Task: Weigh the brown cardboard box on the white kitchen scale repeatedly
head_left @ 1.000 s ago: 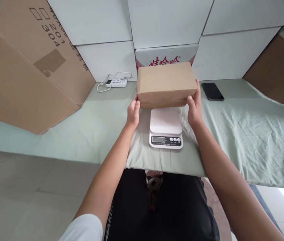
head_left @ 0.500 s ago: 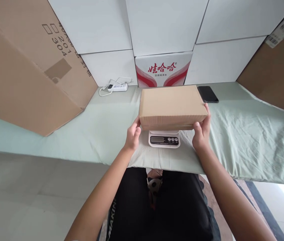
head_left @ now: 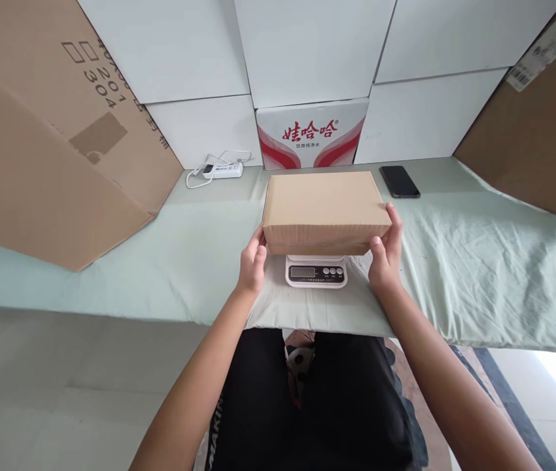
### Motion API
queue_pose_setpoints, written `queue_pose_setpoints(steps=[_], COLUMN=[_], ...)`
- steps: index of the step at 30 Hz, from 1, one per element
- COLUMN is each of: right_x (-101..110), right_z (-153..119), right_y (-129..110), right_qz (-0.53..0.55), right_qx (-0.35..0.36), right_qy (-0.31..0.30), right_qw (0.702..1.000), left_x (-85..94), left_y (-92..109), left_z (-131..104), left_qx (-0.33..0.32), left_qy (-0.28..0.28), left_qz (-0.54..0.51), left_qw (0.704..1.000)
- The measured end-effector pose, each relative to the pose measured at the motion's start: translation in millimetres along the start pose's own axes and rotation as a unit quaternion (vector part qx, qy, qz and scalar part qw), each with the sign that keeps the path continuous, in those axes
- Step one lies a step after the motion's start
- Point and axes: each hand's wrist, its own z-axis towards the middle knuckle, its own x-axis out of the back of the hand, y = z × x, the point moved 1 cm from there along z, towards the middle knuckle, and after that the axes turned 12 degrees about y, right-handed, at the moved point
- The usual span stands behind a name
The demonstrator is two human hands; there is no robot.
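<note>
A closed brown cardboard box (head_left: pixel 324 203) sits over a white digital kitchen scale (head_left: pixel 316 282), covering its weighing plate. Only the scale's front panel shows, with a small display and several round buttons; no reading can be made out. At the box's near left corner, my left hand (head_left: pixel 252 263) grips its side with the fingers partly hidden behind the edge. My right hand (head_left: pixel 386 252) holds the opposite end, thumb on the front face and fingers along the right side. Whether the box rests fully on the scale is hidden.
A black phone (head_left: pixel 399 182) lies right of the box. Behind to the left is a white device with a cable (head_left: pixel 223 171). White boxes and a red-printed carton (head_left: pixel 312 134) line the back. Large cardboard panels flank the left (head_left: pixel 37 150) and right (head_left: pixel 538 137) of the cloth-covered surface (head_left: pixel 194 242).
The whole view has shifted slightly, so things sit a little further left. The box appears tilted or lowered a touch at its far edge, with both hands still on it.
</note>
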Motion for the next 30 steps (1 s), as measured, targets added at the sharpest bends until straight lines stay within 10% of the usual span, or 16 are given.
queue_pose_setpoints(steps=[15, 22, 30], right_x=[2.3, -26.8, -84.8], right_z=[6.0, 69.2, 85.9], right_y=[-5.1, -36.5, 44.5], right_qz=[0.016, 0.076, 0.026], right_qx=[-0.001, 0.052, 0.020], right_qy=[-0.018, -0.043, -0.019], right_qw=[1.000, 0.995, 0.999], left_x=[-1.1, -11.8, -48.0], left_y=[10.9, 15.0, -52.1], left_z=[1.5, 76.6, 122.6], left_qx=[-0.002, -0.020, 0.073], left_qy=[0.035, 0.052, 0.066], left_qz=[-0.021, -0.033, -0.038], left_qw=[0.999, 0.998, 0.994])
